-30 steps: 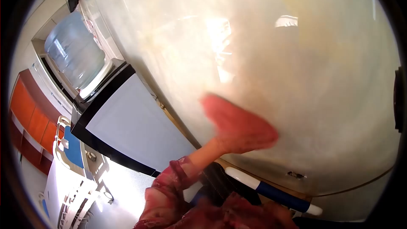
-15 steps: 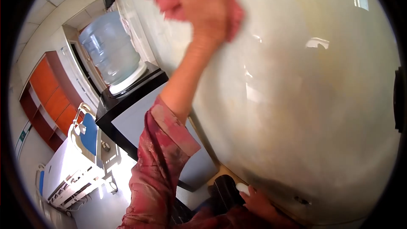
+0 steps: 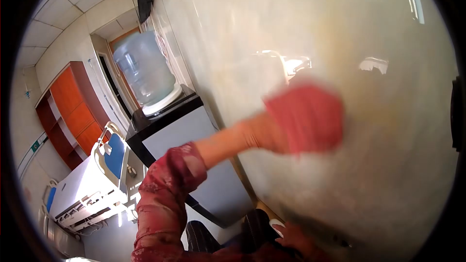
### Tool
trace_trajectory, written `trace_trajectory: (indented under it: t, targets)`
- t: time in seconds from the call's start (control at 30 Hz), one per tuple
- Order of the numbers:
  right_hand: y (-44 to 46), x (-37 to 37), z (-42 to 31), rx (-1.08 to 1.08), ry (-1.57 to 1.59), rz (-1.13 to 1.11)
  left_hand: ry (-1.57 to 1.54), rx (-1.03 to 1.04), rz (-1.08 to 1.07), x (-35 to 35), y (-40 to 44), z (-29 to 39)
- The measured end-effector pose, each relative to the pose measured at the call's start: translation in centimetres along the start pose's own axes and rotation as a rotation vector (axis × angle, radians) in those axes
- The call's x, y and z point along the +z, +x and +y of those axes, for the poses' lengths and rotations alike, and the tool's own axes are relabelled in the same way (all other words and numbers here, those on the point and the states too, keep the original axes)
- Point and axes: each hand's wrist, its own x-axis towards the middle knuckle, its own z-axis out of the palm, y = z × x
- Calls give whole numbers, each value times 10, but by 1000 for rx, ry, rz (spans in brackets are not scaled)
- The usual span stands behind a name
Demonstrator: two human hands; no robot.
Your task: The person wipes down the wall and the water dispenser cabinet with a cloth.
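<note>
Stretched out from the lower left, my left hand (image 3: 272, 133) is on a red cloth (image 3: 313, 116) against the glossy, marbled pale wall (image 3: 388, 155). The cloth covers its fingers and is blurred by motion. At the bottom, my right hand (image 3: 296, 237) is closed around a rod-like object, of which a white end (image 3: 277, 227) shows beside the fingers. The rest of that object is hidden by the hand and sleeve.
Left of the wall stands a grey and black water dispenser (image 3: 194, 140) with a large clear bottle (image 3: 145, 70) on top. Farther left are a white bed (image 3: 85, 184) with a blue panel and an orange-red cabinet (image 3: 77, 102). My knees (image 3: 255, 228) show at the bottom.
My left hand and the cloth swept up the wall, then came back down and to the right. My right hand came into view at the white end of the white-and-blue object seen earlier.
</note>
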Motion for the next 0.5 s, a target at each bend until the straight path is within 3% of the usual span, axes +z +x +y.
trace_trajectory:
  t: [0.07, 0.1, 0.13, 0.27, 0.3, 0.33, 0.37, 0.5]
  targets:
    - [1, -4, -3, -1, -12, -3, 49, -354, 480, -61, 7, -58]
    - [-2, -7, -6, 15, -24, -18, 733, -106, 854, -111, 50, -59]
    - [-3, -13, -10, 10, -30, -17, 740, -103, 855, -136, 79, -60]
    - [-6, -21, -19, 99, 25, -98, 68, -198, 945, -194, 156, -69]
    - [-5, -18, -17, 97, 27, -94, 367, 129, 918, -197, 181, -82]
    - [-4, -16, -16, 90, 27, -95, 538, 194, 846, -164, 187, -27]
    - [-2, -14, -14, 79, 3, -93, 532, 433, 873, -155, 220, -60]
    - [0, -1, -7, 84, 66, -53, 498, 296, 980, -40, 198, 50]
